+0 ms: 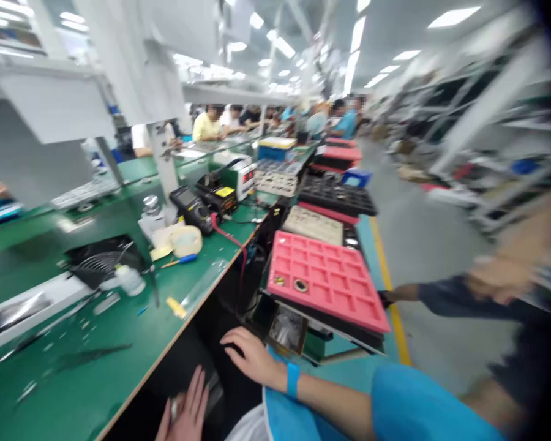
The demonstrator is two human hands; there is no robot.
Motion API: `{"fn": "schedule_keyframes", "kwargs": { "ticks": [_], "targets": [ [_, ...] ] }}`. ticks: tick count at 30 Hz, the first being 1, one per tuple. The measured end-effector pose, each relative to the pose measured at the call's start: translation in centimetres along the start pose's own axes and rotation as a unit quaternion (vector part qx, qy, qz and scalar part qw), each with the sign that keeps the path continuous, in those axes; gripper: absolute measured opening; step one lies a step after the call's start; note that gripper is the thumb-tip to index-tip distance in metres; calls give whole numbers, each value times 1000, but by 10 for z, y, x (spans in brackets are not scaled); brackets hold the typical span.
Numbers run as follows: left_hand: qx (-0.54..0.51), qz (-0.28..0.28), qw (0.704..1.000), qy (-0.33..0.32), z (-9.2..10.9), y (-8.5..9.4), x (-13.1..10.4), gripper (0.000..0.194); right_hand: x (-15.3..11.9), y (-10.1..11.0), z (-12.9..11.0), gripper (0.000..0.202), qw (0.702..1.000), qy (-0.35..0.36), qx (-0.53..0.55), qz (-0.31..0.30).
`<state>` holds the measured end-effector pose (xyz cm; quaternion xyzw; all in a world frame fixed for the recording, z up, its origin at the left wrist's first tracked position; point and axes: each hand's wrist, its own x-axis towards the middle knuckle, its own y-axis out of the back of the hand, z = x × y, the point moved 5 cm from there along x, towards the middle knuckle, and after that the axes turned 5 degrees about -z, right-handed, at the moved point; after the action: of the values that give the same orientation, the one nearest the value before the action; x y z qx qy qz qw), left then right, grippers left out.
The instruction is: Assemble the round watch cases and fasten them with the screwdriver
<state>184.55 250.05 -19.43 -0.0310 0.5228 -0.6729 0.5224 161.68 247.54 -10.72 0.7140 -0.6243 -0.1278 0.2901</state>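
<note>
My left hand [190,407] is at the bottom, low beside the bench edge. Its fingers are straight and close together, with a small pale round part [177,404] between thumb and fingers; blur hides its kind. My right hand [250,355], with a blue band at the wrist, reaches over the dark gap by my lap. Its fingers are apart and nothing shows in them. Beyond it lies a pink foam tray [344,282] with square pockets. Two of them hold small round parts, one a dark-rimmed ring [300,285]. A small box [287,331] with clear plastic is nearest my right hand.
On the green bench [92,380] lie tweezers [94,354], a white bottle [129,280], a blue-handled tool [181,260] and a multimeter [191,208]. Dark trays [337,193] stand farther back. Another person's arm [468,297] reaches toward the pink tray from the right.
</note>
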Motion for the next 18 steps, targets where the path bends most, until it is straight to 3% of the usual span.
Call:
{"fn": "schedule_keyframes", "kwargs": {
  "ticks": [1, 3, 5, 9, 12, 18],
  "targets": [
    [-38, -51, 998, -12, 6, -21, -10, 19, 4, -4, -12, 21, 1000, 15, 21, -8],
    [-118, -113, 986, -39, 19, -53, -22, 25, 12, -10, -31, 23, 997, 31, 66, -23],
    [-166, -143, 975, -49, 29, -73, -26, 26, 22, -12, -46, 27, 993, 56, 95, -32],
    [-186, -147, 971, -25, 37, -87, -35, 26, 32, -11, -76, 39, 984, 127, 98, -72],
    [-177, -139, 974, -10, 42, -95, -42, 27, 36, -9, -91, 35, 981, 154, 74, -92],
    [-164, -134, 977, 5, 50, -119, -46, 26, 51, 14, -90, 17, 981, 125, 115, -97]
  ]
}}
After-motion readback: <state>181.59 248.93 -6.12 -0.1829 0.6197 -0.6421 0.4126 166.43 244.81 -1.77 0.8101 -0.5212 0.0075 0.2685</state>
